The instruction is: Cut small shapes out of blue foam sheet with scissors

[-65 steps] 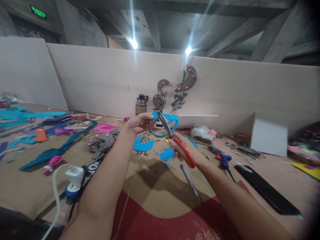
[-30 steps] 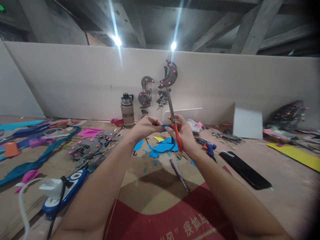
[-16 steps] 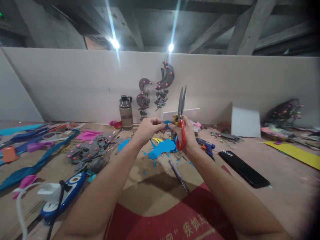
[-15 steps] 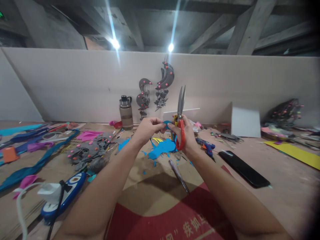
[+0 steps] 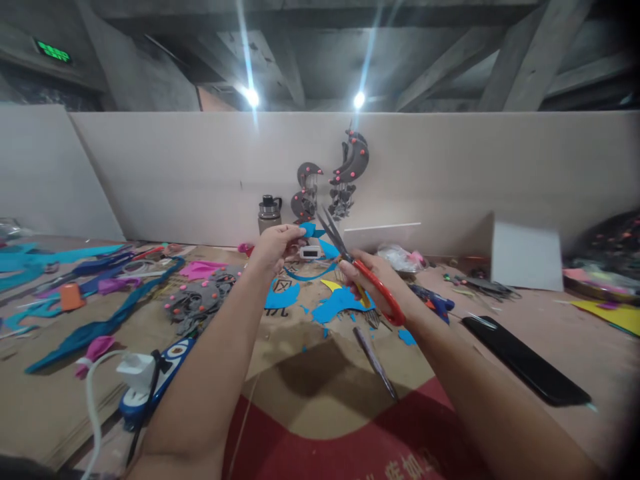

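Note:
My left hand [image 5: 281, 245] pinches a small piece of blue felt [image 5: 308, 230] between thumb and finger. In my right hand [image 5: 373, 277] are scissors [image 5: 380, 290] with red and yellow handles, their blades slightly apart and pointing up and left toward the blue piece. Below the hands, blue scraps [image 5: 336, 305] and a yellow crescent-shaped bit [image 5: 330, 285] lie on cardboard. A small white device with a dark display [image 5: 310, 253] shows just under the blue piece.
A pen-like tool [image 5: 375, 363] lies on the cardboard, with a black phone [image 5: 525, 360] to the right. A bottle [image 5: 270, 215] stands behind my left hand. Grey felt pieces [image 5: 200, 300] and a power strip [image 5: 157, 383] are at left.
My hands have moved apart. The scissors have swung from upright to pointing up and left, and the blue piece has moved left with my left hand. The view has shifted left.

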Tool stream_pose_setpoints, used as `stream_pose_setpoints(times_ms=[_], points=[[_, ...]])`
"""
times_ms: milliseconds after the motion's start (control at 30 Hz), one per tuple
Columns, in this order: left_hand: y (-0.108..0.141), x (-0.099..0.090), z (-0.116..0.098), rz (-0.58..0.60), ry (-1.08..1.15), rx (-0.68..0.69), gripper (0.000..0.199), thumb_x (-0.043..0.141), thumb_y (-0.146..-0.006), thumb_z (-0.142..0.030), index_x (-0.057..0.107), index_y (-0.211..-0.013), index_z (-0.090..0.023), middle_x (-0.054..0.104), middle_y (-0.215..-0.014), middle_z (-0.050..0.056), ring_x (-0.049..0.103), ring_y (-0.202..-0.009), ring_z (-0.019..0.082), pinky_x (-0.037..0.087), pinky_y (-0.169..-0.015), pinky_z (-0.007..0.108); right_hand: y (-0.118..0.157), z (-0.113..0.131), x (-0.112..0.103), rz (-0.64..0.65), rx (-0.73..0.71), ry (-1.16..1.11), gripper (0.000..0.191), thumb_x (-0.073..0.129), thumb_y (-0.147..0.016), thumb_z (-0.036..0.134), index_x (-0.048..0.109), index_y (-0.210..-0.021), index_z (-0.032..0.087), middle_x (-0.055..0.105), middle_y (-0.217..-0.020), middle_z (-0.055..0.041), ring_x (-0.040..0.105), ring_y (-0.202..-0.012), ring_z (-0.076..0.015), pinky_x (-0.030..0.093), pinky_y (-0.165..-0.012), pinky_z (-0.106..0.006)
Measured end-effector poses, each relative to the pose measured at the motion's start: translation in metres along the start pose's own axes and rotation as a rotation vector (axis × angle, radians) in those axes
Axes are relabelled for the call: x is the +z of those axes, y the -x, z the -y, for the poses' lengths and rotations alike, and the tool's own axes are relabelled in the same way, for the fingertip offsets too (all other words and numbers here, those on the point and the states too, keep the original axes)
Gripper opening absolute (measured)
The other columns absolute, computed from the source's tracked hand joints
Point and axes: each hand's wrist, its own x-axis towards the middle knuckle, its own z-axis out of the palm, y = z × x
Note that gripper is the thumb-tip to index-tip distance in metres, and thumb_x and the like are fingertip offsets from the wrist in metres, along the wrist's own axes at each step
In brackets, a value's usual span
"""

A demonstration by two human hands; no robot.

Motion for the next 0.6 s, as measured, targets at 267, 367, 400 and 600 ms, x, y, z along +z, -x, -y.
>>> stream_pose_setpoints(times_ms=[267,367,400,600], points=[[0.0,-0.002,-0.01,-0.074,0.24,-0.055,0.009,0.07,-0.066,-0.013,0.062,-0.071,-0.012,0.062,-0.06,0.0,0.057,-0.052,0.006,0.042,-0.048,0.016,0.002,0.0,0.007,0.081,0.048,0.076,0.035,0.057,-0.087,0.053,0.051,-0.08,0.02,0.048,-0.062,0.003,0.049,-0.05,-0.0102,0.04,-0.044,-0.021],[0.002,0.004,-0.008,-0.056,0.279,-0.045,0.011,0.071,-0.066,-0.013,0.062,-0.07,-0.012,0.061,-0.059,-0.001,0.055,-0.051,0.005,0.042,-0.048,0.015,0.001,-0.003,0.011,0.074,0.054,0.056,0.036,0.056,-0.087,0.055,0.05,-0.081,0.02,0.048,-0.062,0.0035,0.048,-0.048,-0.0101,0.039,-0.043,-0.021],[0.003,0.006,-0.007,-0.039,0.284,-0.035,0.011,0.072,-0.065,-0.013,0.062,-0.07,-0.012,0.06,-0.058,-0.001,0.055,-0.051,0.005,0.041,-0.048,0.014,0.001,-0.004,0.013,0.065,0.062,0.037,0.037,0.055,-0.087,0.056,0.05,-0.082,0.02,0.047,-0.061,0.0038,0.048,-0.048,-0.0102,0.039,-0.043,-0.021],[0.01,0.022,-0.001,0.061,0.281,-0.002,0.013,0.073,-0.061,-0.016,0.063,-0.068,-0.011,0.061,-0.06,0.001,0.056,-0.054,0.008,0.038,-0.047,0.017,-0.001,-0.007,0.02,0.001,0.054,-0.052,0.04,0.053,-0.088,0.059,0.046,-0.082,0.021,0.047,-0.064,0.0044,0.046,-0.047,-0.008,0.037,-0.043,-0.02]])
